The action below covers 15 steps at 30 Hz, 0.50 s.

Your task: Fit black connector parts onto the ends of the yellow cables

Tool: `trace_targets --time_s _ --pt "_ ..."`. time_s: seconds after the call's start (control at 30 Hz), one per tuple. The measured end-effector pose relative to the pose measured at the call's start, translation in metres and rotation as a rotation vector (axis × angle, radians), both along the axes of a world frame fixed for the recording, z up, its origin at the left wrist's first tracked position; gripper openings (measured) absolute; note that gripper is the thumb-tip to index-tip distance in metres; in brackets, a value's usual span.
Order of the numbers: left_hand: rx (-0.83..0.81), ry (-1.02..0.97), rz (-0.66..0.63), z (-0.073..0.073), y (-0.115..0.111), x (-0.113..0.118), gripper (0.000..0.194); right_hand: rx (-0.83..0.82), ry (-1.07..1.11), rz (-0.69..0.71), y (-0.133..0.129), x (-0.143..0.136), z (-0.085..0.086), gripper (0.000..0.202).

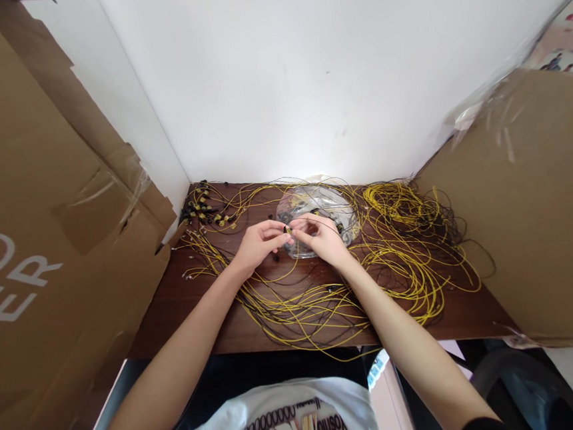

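My left hand (pixel 261 244) and my right hand (pixel 322 237) meet over the middle of the table, fingertips pinched together. Between them is a small black and yellow connector (pixel 288 229), gripped from both sides; its fine detail is too small to make out. A thin yellow wire hangs just below the fingers. Behind and beneath my right hand lies a clear plastic bag (pixel 310 198) with small dark parts in it. A few loose black pieces (pixel 276 259) rest on the tabletop near my left fingers.
Yellow and black wires (pixel 295 314) sweep across the brown table (pixel 176 325) in front of my wrists. A tangled wire coil (pixel 401 205) sits at the right. Finished-looking black and yellow ends (pixel 203 205) cluster at the back left. Cardboard sheets (pixel 57 228) flank both sides; a white wall (pixel 279 75) stands behind.
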<state>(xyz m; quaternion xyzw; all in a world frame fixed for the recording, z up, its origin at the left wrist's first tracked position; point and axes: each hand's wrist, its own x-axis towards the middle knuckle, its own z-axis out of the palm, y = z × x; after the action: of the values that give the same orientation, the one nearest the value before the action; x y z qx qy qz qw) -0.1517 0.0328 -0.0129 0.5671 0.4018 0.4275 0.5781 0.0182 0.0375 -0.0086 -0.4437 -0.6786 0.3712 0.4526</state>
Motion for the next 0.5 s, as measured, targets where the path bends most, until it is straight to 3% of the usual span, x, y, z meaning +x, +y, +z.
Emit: trace_targets --time_s 0.3,0.5 --pt "0.024 0.025 0.016 0.0001 -0.0008 0.0009 0.038 0.034 -0.039 0.026 -0.0010 -0.0002 0.0007 0.014" --pt "0.013 0.034 0.010 0.0019 -0.0015 0.0004 0.051 0.037 -0.029 0.021 -0.0005 -0.0004 -0.0006 0.015"
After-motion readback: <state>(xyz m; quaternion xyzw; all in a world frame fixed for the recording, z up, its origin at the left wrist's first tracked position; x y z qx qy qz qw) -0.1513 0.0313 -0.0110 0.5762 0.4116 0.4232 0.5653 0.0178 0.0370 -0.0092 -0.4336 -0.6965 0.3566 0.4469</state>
